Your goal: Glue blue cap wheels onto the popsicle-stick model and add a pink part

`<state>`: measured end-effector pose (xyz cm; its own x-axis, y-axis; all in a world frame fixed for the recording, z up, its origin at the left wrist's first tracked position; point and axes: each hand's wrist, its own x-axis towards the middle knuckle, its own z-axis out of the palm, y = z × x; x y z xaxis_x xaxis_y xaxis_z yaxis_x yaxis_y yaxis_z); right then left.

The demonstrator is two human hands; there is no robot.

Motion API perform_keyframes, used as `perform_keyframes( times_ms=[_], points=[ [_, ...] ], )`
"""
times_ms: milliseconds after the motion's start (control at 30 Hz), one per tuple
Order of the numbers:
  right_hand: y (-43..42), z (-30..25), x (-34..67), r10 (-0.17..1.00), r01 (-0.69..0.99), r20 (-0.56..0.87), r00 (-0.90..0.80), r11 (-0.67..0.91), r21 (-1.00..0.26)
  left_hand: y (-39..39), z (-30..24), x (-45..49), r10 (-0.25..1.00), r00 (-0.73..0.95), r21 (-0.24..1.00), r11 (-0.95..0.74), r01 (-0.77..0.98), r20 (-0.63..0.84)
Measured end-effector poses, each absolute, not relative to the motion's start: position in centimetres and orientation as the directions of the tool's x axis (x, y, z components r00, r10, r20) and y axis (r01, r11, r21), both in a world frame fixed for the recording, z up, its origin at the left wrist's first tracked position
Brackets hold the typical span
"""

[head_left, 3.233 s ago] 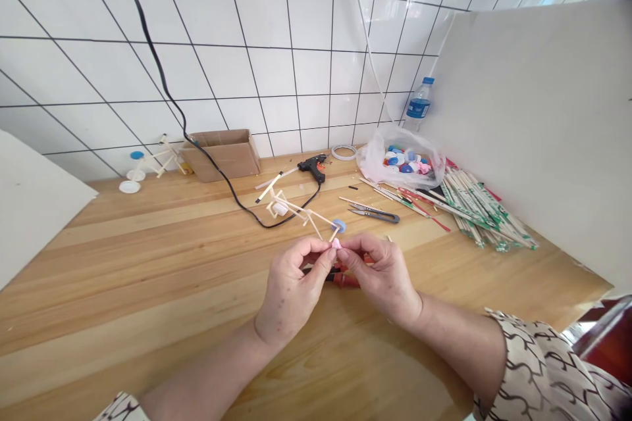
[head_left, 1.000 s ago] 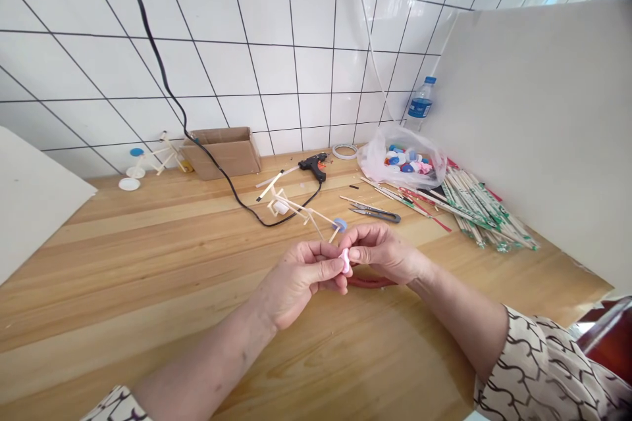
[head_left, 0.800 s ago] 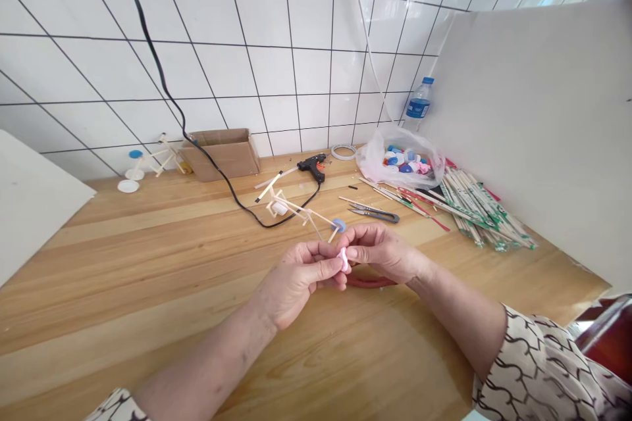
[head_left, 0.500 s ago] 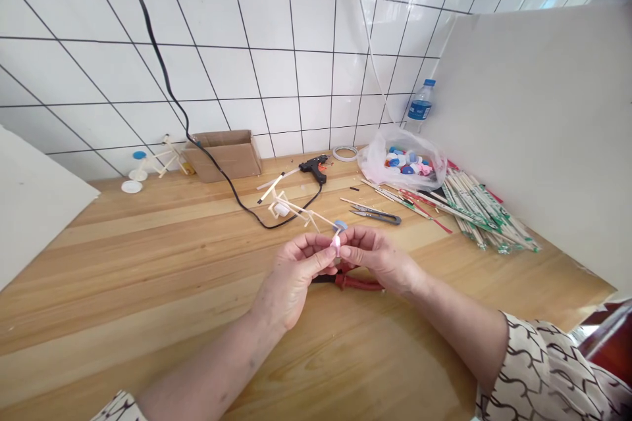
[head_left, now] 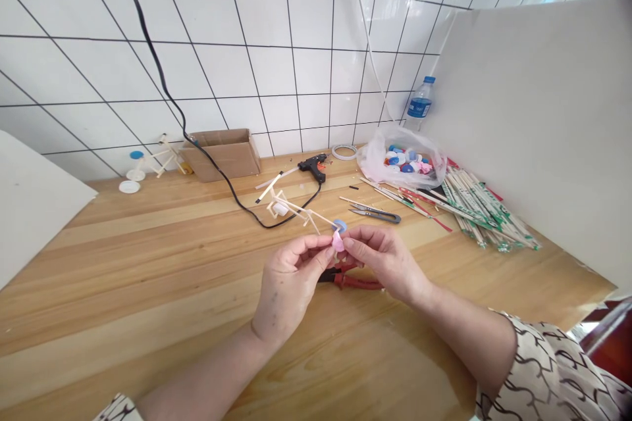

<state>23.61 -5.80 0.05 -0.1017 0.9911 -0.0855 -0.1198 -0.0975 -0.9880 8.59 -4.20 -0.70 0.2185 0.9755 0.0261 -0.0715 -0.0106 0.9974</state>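
Between my two hands is a small pink piece (head_left: 338, 241), its exact kind unclear. The fingertips of my left hand (head_left: 295, 276) pinch its left side, and those of my right hand (head_left: 388, 263) pinch its right side. Just beyond the fingers lies a small model frame of thin wooden sticks (head_left: 306, 212) with a blue bottle cap (head_left: 340, 225) at its near end. Red-handled pliers (head_left: 359, 282) rest on the table under the hands, partly hidden by them.
A black glue gun (head_left: 313, 168), its cord (head_left: 236, 194) looping left, lies near a tape roll (head_left: 344, 152). Grey thread snips (head_left: 376, 212), a bag of caps (head_left: 375, 164) and bundled chopsticks (head_left: 486, 210) are at right. A cardboard box (head_left: 222, 164) and another stick model (head_left: 165, 156) stand back left.
Both hands stay in nearly the same place. The pink piece is turned between the fingertips and shows a broader face. My left hand has shifted slightly.
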Motion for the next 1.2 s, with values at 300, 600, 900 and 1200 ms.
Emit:
perform_keyframes(
  times_ms=[300, 600, 900, 1200],
  points=[
    [-6.4, 0.2, 23.0, 0.996, -0.097, -0.091, -0.025, -0.093, -0.991, -4.9, -1.1, 8.8, 0.95, 0.189, 0.968, -0.251, -0.003, 0.247],
    [-6.6, 0.3, 22.8, 0.993, -0.133, -0.119, -0.005, -0.119, -0.984, -5.1, -1.8, 8.9, 0.872, 0.153, 0.869, -0.483, 0.112, 0.465],
    [-6.2, -0.2, 22.9, 1.0, -0.152, -0.027, 0.009, -0.026, -0.988, -4.5, -1.3, 9.1, 0.98, 0.185, 0.993, -0.056, -0.105, 0.075],
    [-7.0, -0.4, 22.3, 0.982, 0.037, 0.149, 0.121, 0.145, -0.989, -5.1, -0.6, 9.3, 0.984, 0.113, 0.991, -0.133, -0.032, 0.136]
  ],
)
